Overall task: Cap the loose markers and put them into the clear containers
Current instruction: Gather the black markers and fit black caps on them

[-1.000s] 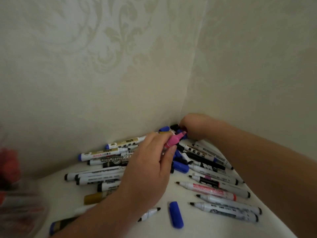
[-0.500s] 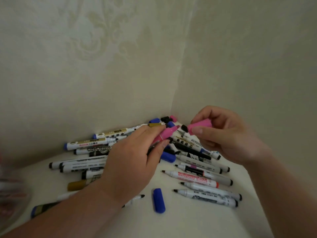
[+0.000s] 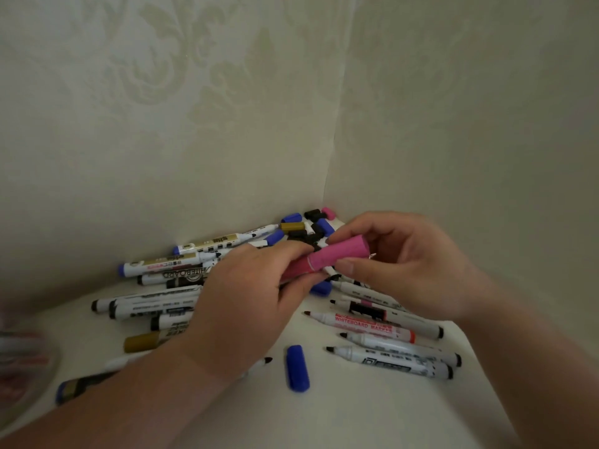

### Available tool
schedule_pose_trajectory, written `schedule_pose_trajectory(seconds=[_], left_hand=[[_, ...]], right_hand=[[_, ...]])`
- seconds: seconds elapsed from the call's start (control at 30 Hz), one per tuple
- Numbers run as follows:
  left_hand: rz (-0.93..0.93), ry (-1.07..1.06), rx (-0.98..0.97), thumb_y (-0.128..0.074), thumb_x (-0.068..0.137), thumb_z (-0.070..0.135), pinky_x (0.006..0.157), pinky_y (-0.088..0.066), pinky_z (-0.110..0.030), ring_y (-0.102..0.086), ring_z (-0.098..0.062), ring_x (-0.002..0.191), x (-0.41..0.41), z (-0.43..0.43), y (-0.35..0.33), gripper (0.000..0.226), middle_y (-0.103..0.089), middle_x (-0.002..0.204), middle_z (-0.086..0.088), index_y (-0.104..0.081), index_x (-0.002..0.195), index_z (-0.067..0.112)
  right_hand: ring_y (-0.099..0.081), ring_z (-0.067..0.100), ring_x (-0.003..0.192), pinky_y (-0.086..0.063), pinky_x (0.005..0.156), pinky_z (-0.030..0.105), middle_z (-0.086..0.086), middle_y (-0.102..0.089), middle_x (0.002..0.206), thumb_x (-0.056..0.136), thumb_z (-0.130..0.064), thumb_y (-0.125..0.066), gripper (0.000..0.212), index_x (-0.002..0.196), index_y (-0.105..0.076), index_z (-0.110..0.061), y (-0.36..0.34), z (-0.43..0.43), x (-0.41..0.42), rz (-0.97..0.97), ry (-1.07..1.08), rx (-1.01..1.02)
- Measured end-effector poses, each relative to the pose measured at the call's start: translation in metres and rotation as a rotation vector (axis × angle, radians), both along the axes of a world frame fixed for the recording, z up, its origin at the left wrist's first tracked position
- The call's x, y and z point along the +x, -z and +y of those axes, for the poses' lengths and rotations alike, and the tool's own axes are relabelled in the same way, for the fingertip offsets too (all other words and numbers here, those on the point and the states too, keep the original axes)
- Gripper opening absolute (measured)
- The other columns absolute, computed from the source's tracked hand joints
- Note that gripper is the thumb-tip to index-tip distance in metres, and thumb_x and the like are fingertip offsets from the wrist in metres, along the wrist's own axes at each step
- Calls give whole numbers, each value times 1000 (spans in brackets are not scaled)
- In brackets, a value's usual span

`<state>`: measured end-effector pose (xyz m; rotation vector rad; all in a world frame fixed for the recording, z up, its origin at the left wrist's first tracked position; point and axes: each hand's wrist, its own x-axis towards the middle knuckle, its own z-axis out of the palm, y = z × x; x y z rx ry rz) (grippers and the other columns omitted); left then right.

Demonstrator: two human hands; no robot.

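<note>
- A person's left hand [image 3: 246, 296] grips the barrel of a pink marker [image 3: 296, 269], fingers curled round it, above a heap of markers on a white counter [image 3: 356, 416].
- The right hand [image 3: 405, 264] pinches a pink cap [image 3: 342, 251] between thumb and fingers. The cap's open end meets the marker's barrel at a pale ring, and the two form one line tilted up to the right.
- Marker and cap are held clear of the counter, in front of the corner where two walls covered in patterned wallpaper [image 3: 162, 108] meet.
- Beneath the hands, the loose markers [image 3: 152, 307] lie criss-crossed, most with white barrels. One is a gold-capped marker [image 3: 142, 342] near the left wrist.
- To the right, a red whiteboard marker [image 3: 359, 325] and several uncapped black markers [image 3: 389, 361] lie side by side with their tips bare, pointing left.
- A loose blue cap [image 3: 297, 367] lies alone on the counter between the left wrist and the uncapped markers, touching neither.
- More loose caps, blue, black and gold, are bunched in the corner, among them a small pink cap [image 3: 328, 212] against the wall.
- A clear container [image 3: 22, 358] shows at the left edge, well apart from the hands and blurred. Its contents appear reddish and cannot be made out.
</note>
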<state>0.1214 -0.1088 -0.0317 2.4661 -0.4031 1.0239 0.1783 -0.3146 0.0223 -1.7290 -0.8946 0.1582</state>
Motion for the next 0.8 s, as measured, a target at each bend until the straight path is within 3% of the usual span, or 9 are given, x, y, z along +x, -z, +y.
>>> schedule_pose_trajectory(seconds=[0.07,0.17,0.3,0.4,0.57,0.67,0.73,0.8], left_hand=[[-6,-3,23,-49,97,55,71,-39,-27,-53,-11,70,2,1,1,38,-65,75,12,-73,107,27],[-82,51,57,-54,100,45,83,-42,-30,-58,-13,85,6,4,3,34,-70,88,8,-76,106,19],[-187,100,25,-63,99,31,86,-47,-36,-63,-20,89,6,3,5,28,-73,94,-1,-76,108,8],[-210,130,32,-66,97,25,84,-48,-36,-62,-23,85,6,3,6,24,-72,91,-5,-76,105,5],[-229,141,2,-66,97,23,84,-45,-29,-60,-20,82,6,5,5,23,-72,87,-5,-77,103,4],[-243,122,-20,-64,98,28,86,-44,-27,-59,-18,86,6,8,3,27,-72,92,-4,-77,106,5],[-227,84,-45,-65,97,32,82,-44,-31,-55,-17,88,6,8,2,28,-67,97,-1,-77,109,10],[-199,44,-123,-64,97,37,78,-41,-25,-48,-14,83,6,7,1,29,-55,100,2,-76,112,15]], right_hand=[[-65,13,70,-51,66,21,3,-73,85,81,-13,-76,21,102,-74,-12,-1,-1,-1,-41,34,-44],[-71,23,78,-58,69,37,2,-75,90,83,-26,-79,19,101,-76,-26,-1,0,-5,-155,81,-128],[-70,19,71,-57,64,34,-3,-75,85,80,-35,-76,20,98,-78,-28,-6,2,-11,-204,129,-159],[-63,28,60,-54,54,45,3,-72,74,83,-32,-77,12,93,-77,-25,-8,7,-16,-241,146,-226],[-52,14,50,-45,49,26,3,-68,65,85,-29,-76,8,86,-77,-21,-7,16,-21,-294,198,-236],[-53,20,50,-46,48,30,4,-69,66,87,-23,-75,3,89,-76,-21,-2,23,-23,-227,203,-127],[-64,27,61,-57,57,40,5,-73,76,85,-29,-76,16,100,-74,-23,1,24,-22,-169,137,-60],[-68,32,71,-59,64,44,9,-75,87,79,-43,-82,45,119,-67,-25,-2,15,-13,-40,72,21]])
